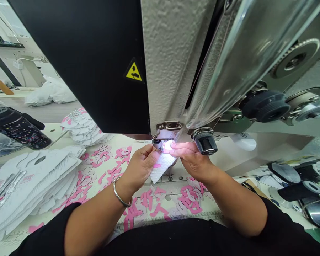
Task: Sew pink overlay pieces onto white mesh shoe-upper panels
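Cream sewing-table top (173, 192), strewn with pink-and-white cut scraps (149, 209), runs up to the person's hands. Their left hand (140, 169) pinches a white mesh fabric piece (162, 169) between thumb and fingers at the steel presser foot (157, 144); the right hand (192, 158), fingers pressed together, lies at its upper end, any grip unclear. Positioning seems the step in hand; the next move calls for flat, straight feeding. Farther left, stacked white mesh pieces (29, 181) sit.

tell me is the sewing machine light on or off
On: a bright glow lights the right hand's fingers beside the presser foot of the sewing machine.
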Demonstrator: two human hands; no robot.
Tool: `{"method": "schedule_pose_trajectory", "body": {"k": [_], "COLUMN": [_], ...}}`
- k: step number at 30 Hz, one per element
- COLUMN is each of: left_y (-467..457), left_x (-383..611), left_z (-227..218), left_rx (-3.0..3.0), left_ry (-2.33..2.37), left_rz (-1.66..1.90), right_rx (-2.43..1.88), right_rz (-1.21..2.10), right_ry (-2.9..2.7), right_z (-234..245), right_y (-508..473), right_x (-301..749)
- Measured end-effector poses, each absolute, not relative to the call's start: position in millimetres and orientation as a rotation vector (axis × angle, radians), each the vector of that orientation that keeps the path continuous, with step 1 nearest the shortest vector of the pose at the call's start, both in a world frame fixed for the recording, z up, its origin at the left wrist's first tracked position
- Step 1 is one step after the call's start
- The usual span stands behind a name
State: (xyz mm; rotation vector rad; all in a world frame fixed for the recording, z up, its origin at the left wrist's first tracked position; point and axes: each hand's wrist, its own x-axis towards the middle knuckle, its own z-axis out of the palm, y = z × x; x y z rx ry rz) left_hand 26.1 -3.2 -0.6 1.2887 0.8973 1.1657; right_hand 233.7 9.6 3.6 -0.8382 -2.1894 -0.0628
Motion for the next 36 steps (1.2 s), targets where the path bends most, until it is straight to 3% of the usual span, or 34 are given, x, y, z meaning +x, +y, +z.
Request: {"method": "schedule_pose_trajectory", "body": {"k": [36], "left_y": [-1.5], "left_x": [22.9], "left_z": [-6.1], "left_rx": [1.282], "left_ry": [0.893], "left_rz": [1.151], "right_rx": [-0.876], "right_rz": [-0.146], "right_ry": [-2.130], "right_z": [7.3], "right_y": [5.9], "right_x": [231.7]}}
